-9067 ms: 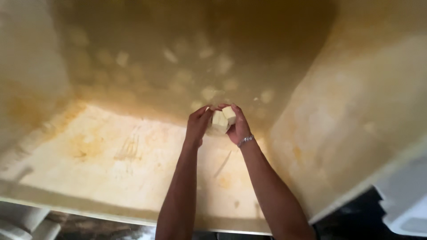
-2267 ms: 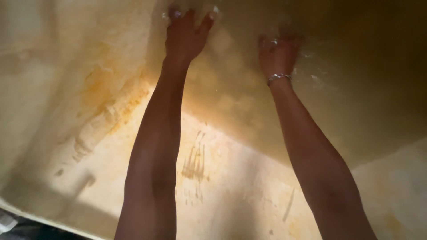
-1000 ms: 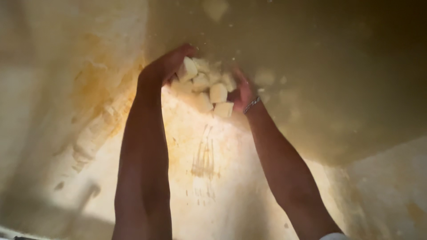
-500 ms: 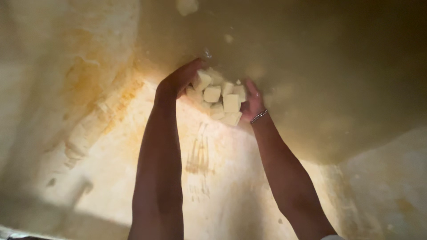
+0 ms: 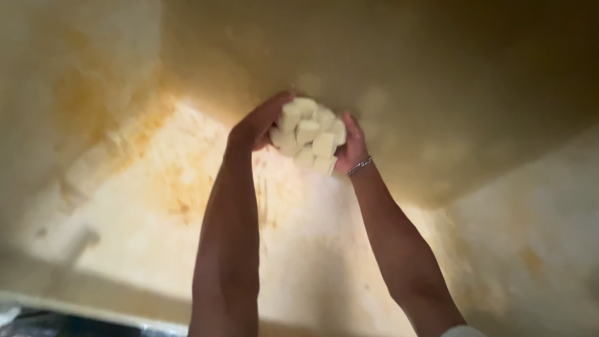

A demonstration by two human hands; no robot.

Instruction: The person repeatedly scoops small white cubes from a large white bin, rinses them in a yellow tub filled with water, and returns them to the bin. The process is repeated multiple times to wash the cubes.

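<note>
Head view. Hands cupped together inside a large stained tub (image 5: 125, 187): the left hand (image 5: 259, 125) and the right hand (image 5: 350, 145), the latter with a bracelet (image 5: 360, 166) at the wrist, close from either side on a heap of pale cubes (image 5: 310, 137), which is lifted clear of the tub floor, in front of the shadowed far wall. Both arms reach deep into the vessel. Yellow-orange staining marks the near floor and left wall. Faint pale patches on the dark wall beyond may be further cubes, though blur prevents certainty. Judged from this: one load is gathered and raised; removal from the tub remains, and possibly more collecting.
</note>
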